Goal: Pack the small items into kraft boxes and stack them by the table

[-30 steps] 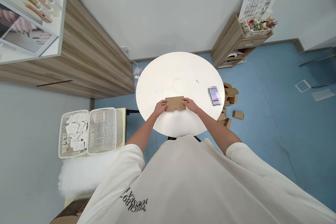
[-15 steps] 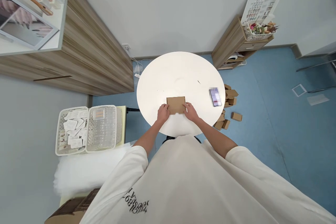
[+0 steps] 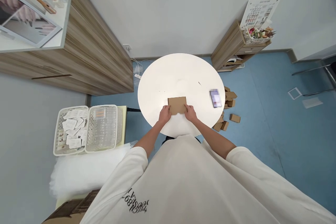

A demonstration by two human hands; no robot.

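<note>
A small brown cardboard box (image 3: 177, 105) sits near the front edge of the round white table (image 3: 175, 73). My left hand (image 3: 165, 113) grips its left side, fingers curled at the edge. On the opposite side my right hand (image 3: 190, 113) holds the box in the same way, thumb and fingers closed at the corner. The box's top face looks flat; its inside is hidden.
A pixelated purple item (image 3: 215, 98) lies on the table's right. Several cardboard boxes (image 3: 229, 96) lie on the floor beyond it. At left, white baskets (image 3: 102, 129) hold packets and clear cases, above white wrap (image 3: 86, 171). A wooden cabinet (image 3: 97, 42) stands behind.
Both hands have slid toward me along the box's sides, now gripping nearer its front corners. The box has shifted slightly, and the camera view has tilted a little.
</note>
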